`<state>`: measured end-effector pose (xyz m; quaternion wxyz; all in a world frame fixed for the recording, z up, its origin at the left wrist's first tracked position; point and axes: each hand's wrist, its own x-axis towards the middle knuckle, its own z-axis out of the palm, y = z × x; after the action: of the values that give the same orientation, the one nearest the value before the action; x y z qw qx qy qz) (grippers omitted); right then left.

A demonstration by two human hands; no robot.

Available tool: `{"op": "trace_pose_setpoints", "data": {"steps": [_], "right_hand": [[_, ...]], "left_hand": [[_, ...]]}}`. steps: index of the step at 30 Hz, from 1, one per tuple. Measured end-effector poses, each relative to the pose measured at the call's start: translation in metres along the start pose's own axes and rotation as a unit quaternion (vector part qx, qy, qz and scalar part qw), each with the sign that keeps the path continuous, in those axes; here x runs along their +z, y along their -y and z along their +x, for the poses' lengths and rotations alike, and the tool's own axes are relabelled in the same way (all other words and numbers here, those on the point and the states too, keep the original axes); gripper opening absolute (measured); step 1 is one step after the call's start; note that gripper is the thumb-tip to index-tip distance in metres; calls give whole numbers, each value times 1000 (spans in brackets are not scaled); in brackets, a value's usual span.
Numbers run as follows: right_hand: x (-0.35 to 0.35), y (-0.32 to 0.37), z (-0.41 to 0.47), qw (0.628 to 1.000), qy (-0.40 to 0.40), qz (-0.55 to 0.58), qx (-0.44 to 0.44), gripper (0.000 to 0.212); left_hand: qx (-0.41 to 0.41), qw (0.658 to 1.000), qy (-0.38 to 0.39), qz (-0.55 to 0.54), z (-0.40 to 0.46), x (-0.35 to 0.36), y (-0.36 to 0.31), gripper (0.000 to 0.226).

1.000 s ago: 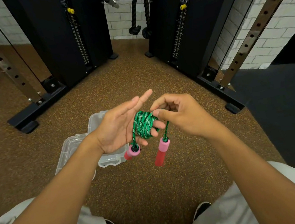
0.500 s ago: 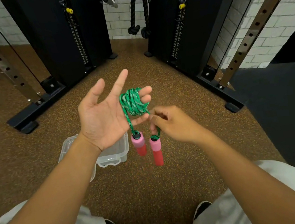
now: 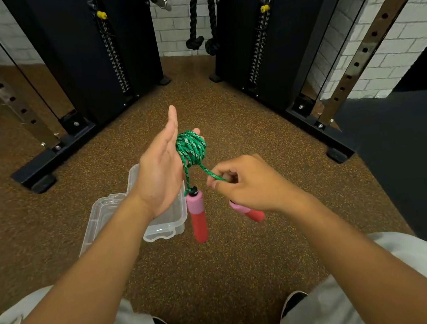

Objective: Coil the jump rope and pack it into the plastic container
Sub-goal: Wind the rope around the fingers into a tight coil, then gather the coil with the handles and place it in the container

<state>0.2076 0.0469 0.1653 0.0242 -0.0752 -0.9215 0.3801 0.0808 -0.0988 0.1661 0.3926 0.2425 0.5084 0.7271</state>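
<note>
Rope nearly coiled on left hand, container not yet loaded.

Green jump rope (image 3: 191,146) wound in a tight bundle round the fingers of the left hand (image 3: 161,172), palm flat and fingers spread, held just above the plastic container (image 3: 161,224) on the floor. Right hand (image 3: 247,184), beside the container's right edge, grip pinching the short free rope tail. One pink-red handle (image 3: 197,215) dangles free below the bundle, second handle (image 3: 248,211) pokes out under the right hand. Rope looks light, soft, limp; the coil will likely spring loose if let go, so clamp across the whole bundle and gather the stiff handles alongside before lowering in.
</note>
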Motion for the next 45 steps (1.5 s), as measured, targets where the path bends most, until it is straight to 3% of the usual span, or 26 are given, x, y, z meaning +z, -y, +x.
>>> {"op": "trace_pose_setpoints", "data": {"steps": [6,10,14,18,24,27,30,31,34,36,41,45], "right_hand": [[-12,6,2,990,-80,-114,-32,33],[-16,2,0,984,-114,-128,-49,27],[-20,-3,0,991,-92,-87,-35,22],[-23,-8,0,995,-96,25,-14,23],[-19,-15,1,995,7,100,7,45],[-11,-16,4,993,-61,97,19,47],[-5,-14,5,976,-176,102,78,30],[-5,-15,6,974,-176,98,102,24],[1,-11,2,988,-20,62,137,15],[11,-9,2,990,15,54,129,11],[13,-12,9,982,-136,66,110,16],[11,-16,15,959,-191,172,120,14]], "left_hand": [[-4,980,47,191,0,4,10,74],[-44,981,87,168,-4,11,12,72],[-86,981,110,136,-7,14,5,87],[-90,973,114,180,-7,13,5,98],[-109,974,79,180,-8,14,5,85],[-105,981,53,156,-8,15,2,69],[-97,990,-8,99,-5,10,1,59],[-92,992,-28,82,-3,8,1,57],[-82,992,-60,79,0,3,2,56],[-82,990,-67,96,1,2,1,56],[-96,980,-35,173,-4,2,-5,54],[-105,980,7,169,-8,3,-8,56]]}}
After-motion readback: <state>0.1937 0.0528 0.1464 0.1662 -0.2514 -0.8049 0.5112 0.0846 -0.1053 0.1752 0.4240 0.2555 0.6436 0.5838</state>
